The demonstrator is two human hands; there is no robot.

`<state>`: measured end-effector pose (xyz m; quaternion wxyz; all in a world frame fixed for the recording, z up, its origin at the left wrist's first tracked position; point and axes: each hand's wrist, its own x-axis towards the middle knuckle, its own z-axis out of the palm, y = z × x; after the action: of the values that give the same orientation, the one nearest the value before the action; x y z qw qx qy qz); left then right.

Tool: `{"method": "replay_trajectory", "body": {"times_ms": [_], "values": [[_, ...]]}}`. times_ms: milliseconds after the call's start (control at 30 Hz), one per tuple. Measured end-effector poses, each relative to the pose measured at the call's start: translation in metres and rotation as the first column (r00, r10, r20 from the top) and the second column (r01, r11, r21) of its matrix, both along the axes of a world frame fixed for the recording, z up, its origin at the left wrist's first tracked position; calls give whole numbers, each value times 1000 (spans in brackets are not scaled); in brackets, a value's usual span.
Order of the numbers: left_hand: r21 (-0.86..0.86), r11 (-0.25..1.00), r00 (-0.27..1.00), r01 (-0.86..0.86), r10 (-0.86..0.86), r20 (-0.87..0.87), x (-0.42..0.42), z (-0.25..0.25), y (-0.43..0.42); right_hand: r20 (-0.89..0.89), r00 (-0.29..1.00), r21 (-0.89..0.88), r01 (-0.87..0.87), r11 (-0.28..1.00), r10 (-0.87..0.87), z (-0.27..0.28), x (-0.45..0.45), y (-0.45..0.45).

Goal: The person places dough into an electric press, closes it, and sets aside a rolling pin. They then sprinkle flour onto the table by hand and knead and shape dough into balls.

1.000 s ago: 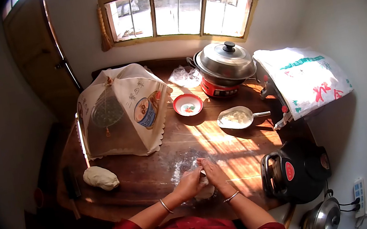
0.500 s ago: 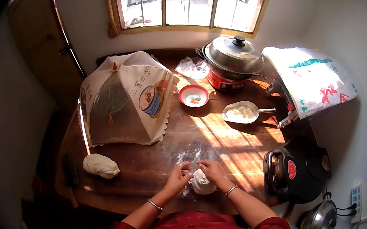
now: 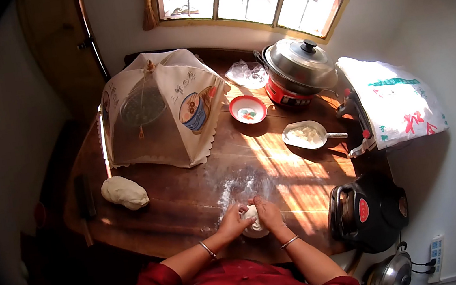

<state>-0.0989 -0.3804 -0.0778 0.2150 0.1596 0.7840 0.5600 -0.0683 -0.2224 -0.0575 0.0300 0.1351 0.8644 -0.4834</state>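
A small pale piece of dough lies on the wooden table near its front edge. My left hand grips it from the left side, and my right hand wraps round it from the right. The fingertips of both hands nearly meet over its far side. White flour is scattered on the wood just beyond my hands. Farther left sits a larger lump of dough, apart from both hands.
A mesh food cover stands at the back left. Behind are a red-rimmed bowl, a metal scoop and a lidded pot. A black appliance is at the right, a brush at the left.
The view has shifted, so the table things sit farther right and higher. My hands were pressed together over the dough, then parted at its far edge, and now close round its sides.
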Motion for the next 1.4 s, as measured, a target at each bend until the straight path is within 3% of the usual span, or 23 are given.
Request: {"method": "replay_trajectory", "body": {"times_ms": [33,100,200,267,300,367,433,533,700,767,800,833,867,900,933,967,1067,1100,1167,1233,1300,1367,1400], "values": [[-28,1000,997,11,-14,-79,0,-5,0,7,1000,1,0,1000,0,4,4,-5],[-57,998,988,17,-26,-150,3,-9,-2,-258,951,415,-48,909,168,10,13,-17],[-47,999,971,12,-23,-237,9,-9,-8,-273,942,475,-47,879,198,6,25,-22],[215,971,987,102,-126,102,6,-6,-17,-294,929,521,-43,853,227,4,27,-23],[214,972,986,97,-122,110,4,-5,-22,-271,932,565,-49,824,242,4,27,-24],[377,915,911,-145,-25,412,1,-4,-34,-238,936,606,-64,793,258,6,28,-26],[330,931,926,-155,20,378,-8,2,-51,-191,941,652,-91,753,279,10,26,-28],[285,909,915,-304,196,353,-20,16,-75,-114,942,715,-143,685,316,12,27,-29],[313,856,878,-411,280,387,-33,31,-99,-101,944,726,-147,672,316,7,21,-28],[429,741,767,-516,176,617,-36,36,-103,-134,940,702,-133,699,313,6,19,-25],[439,736,772,-515,176,610,-37,38,-104,-76,939,660,-205,723,336,3,17,-20],[494,664,699,-562,61,713,-37,42,-106,-85,936,665,-202,719,341,-5,13,-9],[528,587,613,-614,-68,787,-37,46,-107,-148,967,269,-163,949,207,-14,8,5],[535,582,618,-613,-68,783,-36,51,-107,-141,988,-184,-87,979,62,-3,3,7],[527,562,573,-637,-112,812,-36,57,-104,-119,977,12,-174,985,174,11,7,14],[520,542,528,-660,-158,835,-37,60,-99,-124,976,18,-176,984,177,36,6,6],[512,518,470,-685,-222,854,-36,65,-70,-336,873,335,-240,911,354,85,3,-35],[512,512,470,-690,-220,855,-32,69,-56,-334,871,336,-248,909,361,94,0,-51],[719,477,602,-505,-402,690,-22,82,-30,-377,793,355,-354,866,479,101,-5,-84],[686,466,556,-559,-403,727,-19,80,-20,-407,791,352,-327,877,458,64,-10,-86],[656,451,517,-605,-404,754,-21,80,-26,-164,912,314,-312,897,375,44,-17,-50],[728,521,561,-446,-471,681,-18,89,-39,-13,941,426,-300,854,337,47,-13,-20],[708,534,594,-463,-406,695,-19,102,-46,-93,937,469,-258,845,338,65,-10,-21]]}}
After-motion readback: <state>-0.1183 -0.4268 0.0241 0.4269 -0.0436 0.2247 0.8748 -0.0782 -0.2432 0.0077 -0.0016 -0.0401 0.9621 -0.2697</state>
